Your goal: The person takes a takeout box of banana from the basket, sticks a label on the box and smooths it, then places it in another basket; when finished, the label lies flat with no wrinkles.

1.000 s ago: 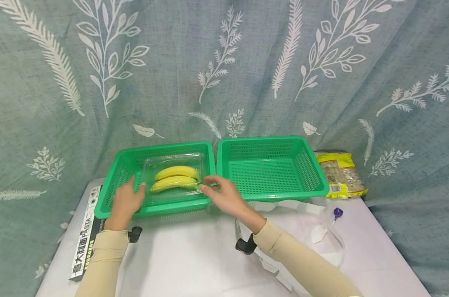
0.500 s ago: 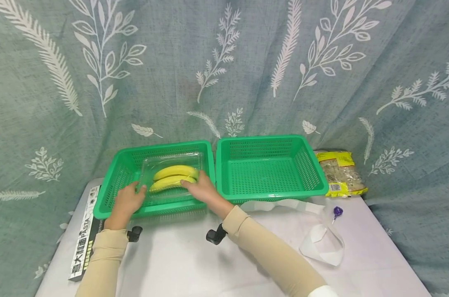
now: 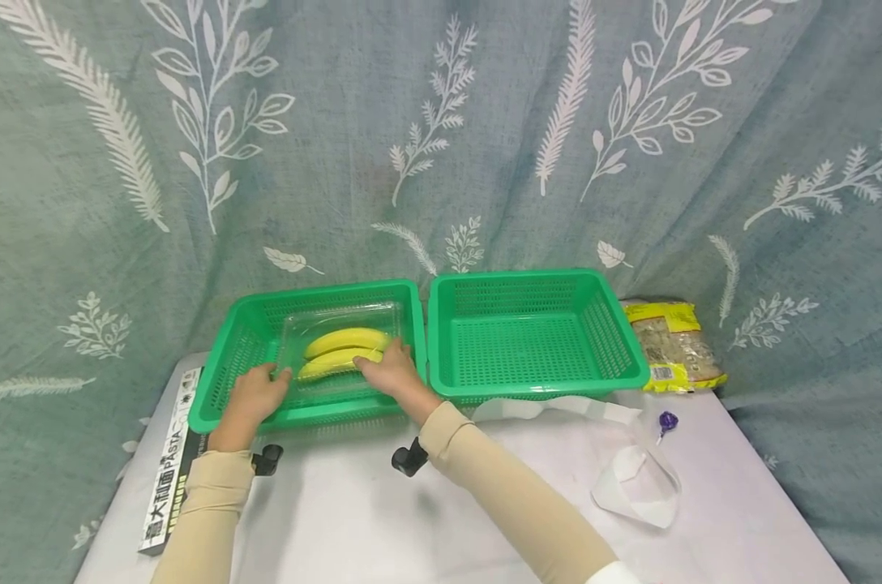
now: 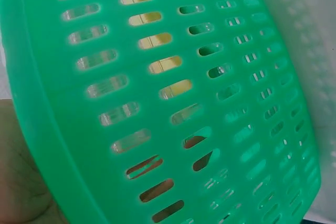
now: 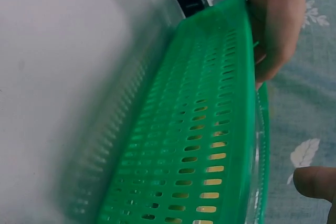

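A clear plastic box (image 3: 336,315) with yellow bananas (image 3: 346,339) under its see-through lid lies inside the left green basket (image 3: 306,418). My left hand (image 3: 254,397) grips the box's left edge, thumb nearest the lid and fingers reaching down into the basket. At the box's near right corner, my right hand (image 3: 393,369) holds on with the thumb stretched over the lid's front. In the right wrist view, the left hand (image 5: 275,19) curls over the basket's rim. Through the slots of the basket wall (image 4: 210,93), the left wrist view shows yellow banana and part of the hand.
A second green basket (image 3: 514,349) stands right beside the first. Right of it lies a yellow-and-clear food bag (image 3: 670,345), with a purple lollipop (image 3: 668,421) in front. A white strip (image 3: 634,507) curls on the table. A pasta box (image 3: 169,470) lies at the left.
My right hand has moved left, from the box's right edge onto its near right corner, thumb now over the lid. The left hand stays at the left edge with barely any shift.
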Demonstrator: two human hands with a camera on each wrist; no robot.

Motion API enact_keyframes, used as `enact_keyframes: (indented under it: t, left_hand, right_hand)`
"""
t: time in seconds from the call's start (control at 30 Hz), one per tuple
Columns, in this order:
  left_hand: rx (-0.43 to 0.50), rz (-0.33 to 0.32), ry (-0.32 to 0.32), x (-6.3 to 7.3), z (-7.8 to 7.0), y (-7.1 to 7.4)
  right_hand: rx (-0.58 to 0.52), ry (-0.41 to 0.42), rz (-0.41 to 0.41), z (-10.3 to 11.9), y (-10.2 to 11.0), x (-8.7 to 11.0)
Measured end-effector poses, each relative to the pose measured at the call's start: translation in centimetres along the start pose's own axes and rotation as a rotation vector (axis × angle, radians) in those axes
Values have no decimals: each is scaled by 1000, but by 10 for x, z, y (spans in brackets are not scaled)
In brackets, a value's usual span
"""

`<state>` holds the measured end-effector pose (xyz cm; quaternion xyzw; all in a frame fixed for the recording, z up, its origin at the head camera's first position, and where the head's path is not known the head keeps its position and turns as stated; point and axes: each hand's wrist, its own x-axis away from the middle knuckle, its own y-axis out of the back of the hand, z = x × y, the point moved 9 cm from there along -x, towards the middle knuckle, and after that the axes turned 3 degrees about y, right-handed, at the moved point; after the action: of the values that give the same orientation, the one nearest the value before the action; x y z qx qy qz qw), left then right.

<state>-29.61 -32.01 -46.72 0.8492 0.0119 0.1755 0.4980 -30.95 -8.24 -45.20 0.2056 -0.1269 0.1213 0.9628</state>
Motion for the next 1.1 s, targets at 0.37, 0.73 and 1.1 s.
enact_keyframes:
  t: [0.37, 0.73, 1.1]
  left_hand:
    - [-2, -31, 1, -1, 8, 8]
    - [210, -321, 42, 25, 23, 28]
    - [407, -561, -166, 78, -35, 72]
  right_hand:
    - [-78, 11, -98, 2, -1, 0]
    - [-404, -26, -108, -3, -7, 11]
    - [-423, 232, -135, 37, 64, 54]
